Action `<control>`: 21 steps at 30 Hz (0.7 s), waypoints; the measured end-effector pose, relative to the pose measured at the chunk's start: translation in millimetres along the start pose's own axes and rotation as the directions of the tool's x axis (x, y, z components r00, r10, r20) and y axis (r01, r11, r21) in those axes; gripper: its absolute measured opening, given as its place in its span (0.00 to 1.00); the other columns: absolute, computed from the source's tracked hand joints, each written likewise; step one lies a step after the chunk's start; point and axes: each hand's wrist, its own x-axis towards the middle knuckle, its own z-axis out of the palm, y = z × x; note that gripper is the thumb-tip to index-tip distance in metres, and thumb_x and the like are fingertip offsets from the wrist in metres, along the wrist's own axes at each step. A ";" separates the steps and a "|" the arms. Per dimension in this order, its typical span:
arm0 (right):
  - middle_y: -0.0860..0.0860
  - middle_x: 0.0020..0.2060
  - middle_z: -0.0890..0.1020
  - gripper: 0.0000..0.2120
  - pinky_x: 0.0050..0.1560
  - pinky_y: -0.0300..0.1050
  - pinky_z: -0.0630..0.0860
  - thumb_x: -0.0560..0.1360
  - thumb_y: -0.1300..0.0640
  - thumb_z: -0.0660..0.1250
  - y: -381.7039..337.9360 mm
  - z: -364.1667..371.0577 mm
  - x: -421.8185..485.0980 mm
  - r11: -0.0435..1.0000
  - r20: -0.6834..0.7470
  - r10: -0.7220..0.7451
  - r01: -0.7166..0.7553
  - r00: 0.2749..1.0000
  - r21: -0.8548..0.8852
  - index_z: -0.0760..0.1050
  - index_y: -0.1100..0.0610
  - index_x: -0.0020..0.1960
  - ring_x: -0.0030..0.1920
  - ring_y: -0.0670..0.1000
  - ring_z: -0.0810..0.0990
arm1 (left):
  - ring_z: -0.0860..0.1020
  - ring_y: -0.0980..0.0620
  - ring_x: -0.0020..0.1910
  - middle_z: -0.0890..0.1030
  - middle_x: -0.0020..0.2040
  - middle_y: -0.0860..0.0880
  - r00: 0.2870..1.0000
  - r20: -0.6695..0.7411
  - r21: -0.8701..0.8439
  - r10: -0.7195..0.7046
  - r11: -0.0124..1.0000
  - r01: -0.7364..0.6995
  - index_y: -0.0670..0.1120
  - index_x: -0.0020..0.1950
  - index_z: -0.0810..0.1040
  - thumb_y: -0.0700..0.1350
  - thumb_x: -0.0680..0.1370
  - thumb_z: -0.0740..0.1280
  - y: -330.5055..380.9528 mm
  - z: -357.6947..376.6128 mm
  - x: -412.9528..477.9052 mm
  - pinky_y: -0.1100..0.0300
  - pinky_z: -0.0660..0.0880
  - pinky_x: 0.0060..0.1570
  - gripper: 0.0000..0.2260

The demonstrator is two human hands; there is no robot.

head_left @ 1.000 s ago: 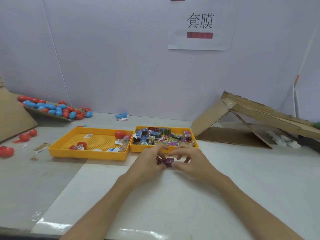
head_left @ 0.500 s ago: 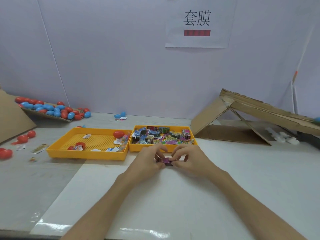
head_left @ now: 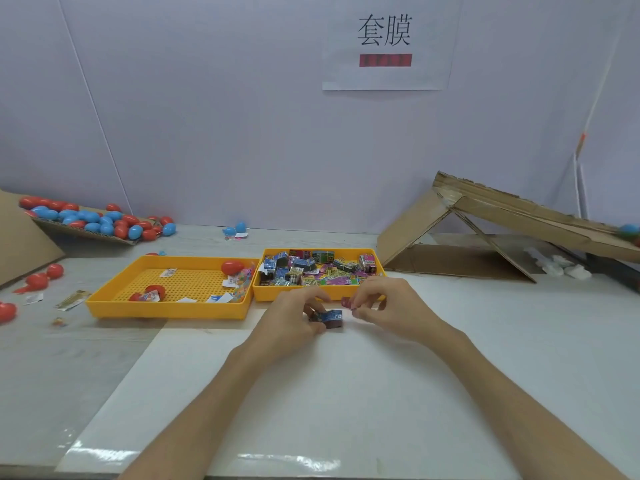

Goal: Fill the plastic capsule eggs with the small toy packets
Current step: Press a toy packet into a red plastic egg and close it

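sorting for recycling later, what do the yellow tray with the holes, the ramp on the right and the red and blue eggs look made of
Yellow tray: probably moulded plastic, even colour, slight sheen, perforated grid floor.
Ramp: brown corrugated cardboard, matte, with frayed, torn edges.
Eggs: likely hard plastic, smooth, with glossy highlights.

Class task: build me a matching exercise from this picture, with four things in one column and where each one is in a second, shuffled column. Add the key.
Things
1. blue toy packet
2. small red piece
3. heap of toy packets
4. paper sign

Places
A. on the wall
B. in the right yellow tray
C. in the left hand grip
D. pinched by the right hand

Pairs: 1-C, 2-D, 3-B, 4-A
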 end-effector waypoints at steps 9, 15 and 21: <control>0.40 0.36 0.82 0.08 0.37 0.30 0.70 0.73 0.63 0.73 -4.9 -0.5 0.9 0.998 -0.102 -0.038 0.034 0.994 -0.048 0.83 0.52 0.40 0.36 0.45 0.79 | 0.79 0.55 0.49 0.83 0.47 0.58 0.881 -0.472 0.001 0.012 1.000 -0.013 0.51 0.50 0.83 0.42 0.79 0.70 0.5 -21.5 0.5 0.58 0.76 0.51 0.05; 0.41 0.34 0.80 0.12 0.35 0.32 0.70 0.70 0.64 0.76 -1.9 -1.4 -0.4 0.998 -0.161 -0.039 0.030 0.986 -0.059 0.77 0.50 0.38 0.35 0.45 0.80 | 0.77 0.48 0.56 0.83 0.54 0.51 0.800 -0.574 0.108 -0.172 0.953 0.282 0.52 0.57 0.82 0.42 0.80 0.66 -14.1 -52.1 0.8 0.45 0.75 0.57 0.09; 0.42 0.36 0.81 0.11 0.35 0.33 0.73 0.70 0.64 0.75 -0.6 -0.1 0.7 0.997 -0.178 -0.051 0.041 0.983 -0.060 0.77 0.51 0.39 0.37 0.46 0.81 | 0.74 0.43 0.63 0.72 0.70 0.44 0.838 -0.392 0.311 -0.378 0.803 0.508 0.49 0.71 0.73 0.36 0.77 0.67 -48.7 -103.2 25.0 0.49 0.77 0.54 0.23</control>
